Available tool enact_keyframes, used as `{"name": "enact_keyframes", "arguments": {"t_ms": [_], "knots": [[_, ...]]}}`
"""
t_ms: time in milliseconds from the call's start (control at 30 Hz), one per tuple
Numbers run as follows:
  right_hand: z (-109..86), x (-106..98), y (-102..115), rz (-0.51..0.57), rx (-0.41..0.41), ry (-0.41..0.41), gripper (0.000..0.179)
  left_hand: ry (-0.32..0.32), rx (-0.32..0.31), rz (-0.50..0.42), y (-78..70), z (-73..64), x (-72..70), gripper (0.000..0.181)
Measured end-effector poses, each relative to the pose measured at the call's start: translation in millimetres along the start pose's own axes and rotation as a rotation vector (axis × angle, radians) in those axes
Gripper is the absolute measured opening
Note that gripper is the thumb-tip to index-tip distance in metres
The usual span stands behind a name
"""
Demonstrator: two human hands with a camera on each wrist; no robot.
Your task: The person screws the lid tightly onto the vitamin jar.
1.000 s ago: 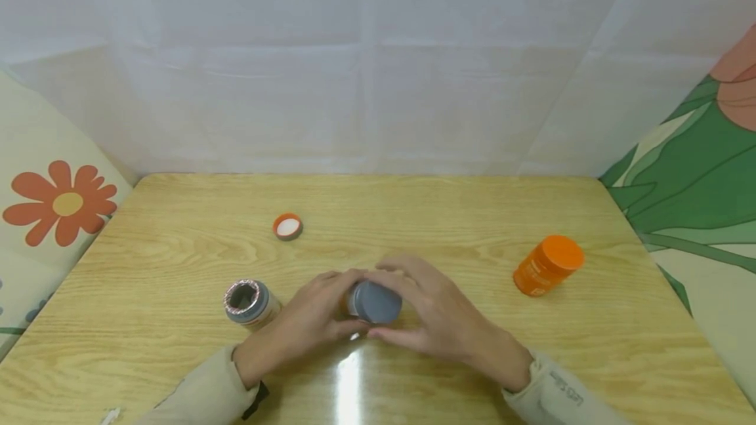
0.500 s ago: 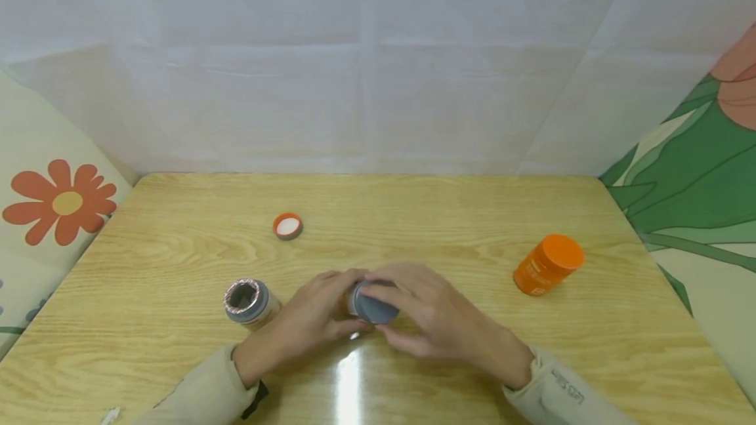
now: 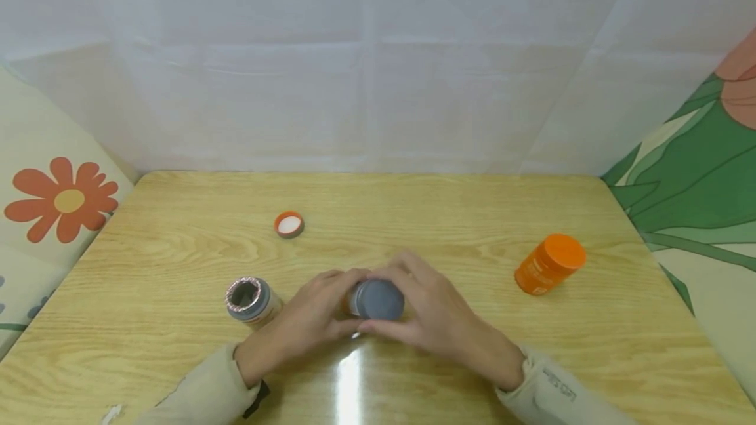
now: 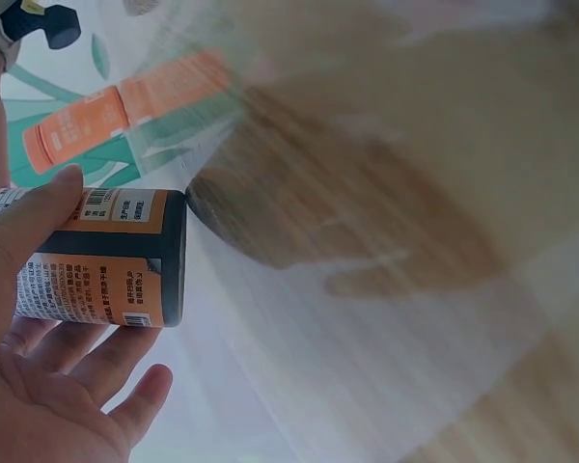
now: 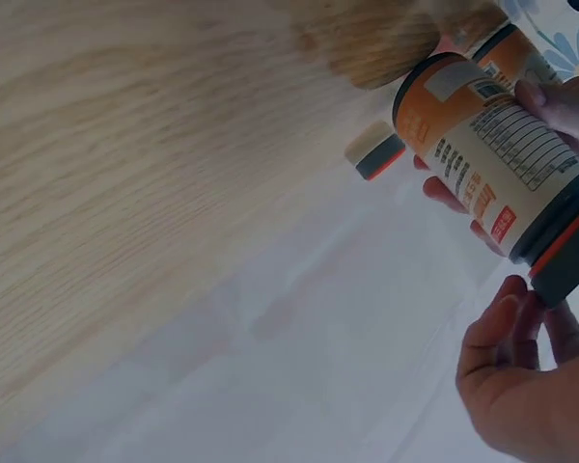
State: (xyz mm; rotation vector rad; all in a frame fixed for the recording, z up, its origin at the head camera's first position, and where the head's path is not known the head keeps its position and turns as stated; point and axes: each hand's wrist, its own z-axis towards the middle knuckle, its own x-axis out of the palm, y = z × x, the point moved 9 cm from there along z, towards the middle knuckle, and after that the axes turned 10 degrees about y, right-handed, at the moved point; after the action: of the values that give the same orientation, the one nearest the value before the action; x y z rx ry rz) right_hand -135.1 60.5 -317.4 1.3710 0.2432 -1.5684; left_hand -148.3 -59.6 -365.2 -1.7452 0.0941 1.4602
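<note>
My left hand (image 3: pixel 310 313) grips a supplement bottle (image 5: pixel 492 159) round its body, with an orange, white and dark label. In the left wrist view its dark base (image 4: pixel 174 260) points away from that palm. My right hand (image 3: pixel 440 313) has its thumb and fingers on opposite sides of the bottle's grey lid (image 3: pixel 380 299), whose lower edge shows an orange-red band in the right wrist view. The lid sits on the bottle's mouth. Left of my left hand stands a second, uncapped bottle (image 3: pixel 251 300) with ragged foil round its mouth.
An upturned lid (image 3: pixel 289 224) with orange rim and white liner lies farther back on the wooden table (image 3: pixel 413 215). At right stands an orange jar (image 3: pixel 549 264) with an orange lid. A white scrap (image 3: pixel 111 414) lies near the front left. A white sheet (image 3: pixel 366 84) hangs behind.
My right fingers have shifted round the lid: half a second ago they lay across its top, now they are at its sides. My left hand and the bottle have stayed in place.
</note>
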Motion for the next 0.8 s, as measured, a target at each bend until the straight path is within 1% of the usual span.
{"name": "enact_keyframes", "arguments": {"t_ms": [100, 167, 267, 333, 367, 400, 467, 567, 633, 700, 733, 800], "knots": [[0.0, 2, -3, 0.011, 0.065, 0.027, 0.064, -0.002, 0.002, -0.012, 0.3, 0.2, -0.5, 0.071], [0.1, 3, -5, 0.062, 0.079, 0.049, 0.067, -0.005, 0.008, -0.029, 0.8, 0.4, -0.9, 0.072], [-0.7, 3, -9, 0.209, 0.069, 0.081, 0.075, -0.009, 0.023, -0.050, 1.1, 0.9, -1.7, 0.069], [-1.2, 1, -10, 0.308, 0.045, 0.099, 0.079, -0.007, 0.031, -0.060, 1.3, 0.9, -1.9, 0.068], [-1.6, 1, -10, 0.333, 0.022, 0.103, 0.080, -0.004, 0.033, -0.063, 1.4, 0.7, -2.1, 0.068], [-1.8, 0, -10, 0.334, -0.007, 0.106, 0.081, 0.000, 0.038, -0.063, 1.4, 0.7, -2.1, 0.067], [-1.7, -3, -4, 0.282, -0.111, 0.102, 0.080, 0.010, 0.047, -0.067, 1.3, 0.5, -1.8, 0.069], [-3.2, -7, 13, 0.113, -0.316, 0.064, 0.071, 0.021, 0.080, -0.072, -0.5, 0.3, -1.7, 0.068], [-5.5, -8, 23, -0.002, -0.431, 0.030, 0.065, 0.023, 0.108, -0.070, -2.3, 0.2, -1.9, 0.066], [-7.5, -7, 29, -0.083, -0.493, 0.001, 0.059, 0.019, 0.125, -0.062, -3.7, 0.0, -2.5, 0.064], [-8.1, -7, 31, -0.108, -0.509, -0.009, 0.057, 0.017, 0.129, -0.061, -3.9, 0.1, -2.6, 0.063], [-8.8, -7, 31, -0.140, -0.510, -0.023, 0.054, 0.018, 0.124, -0.059, -3.7, 0.0, -2.6, 0.063]]}}
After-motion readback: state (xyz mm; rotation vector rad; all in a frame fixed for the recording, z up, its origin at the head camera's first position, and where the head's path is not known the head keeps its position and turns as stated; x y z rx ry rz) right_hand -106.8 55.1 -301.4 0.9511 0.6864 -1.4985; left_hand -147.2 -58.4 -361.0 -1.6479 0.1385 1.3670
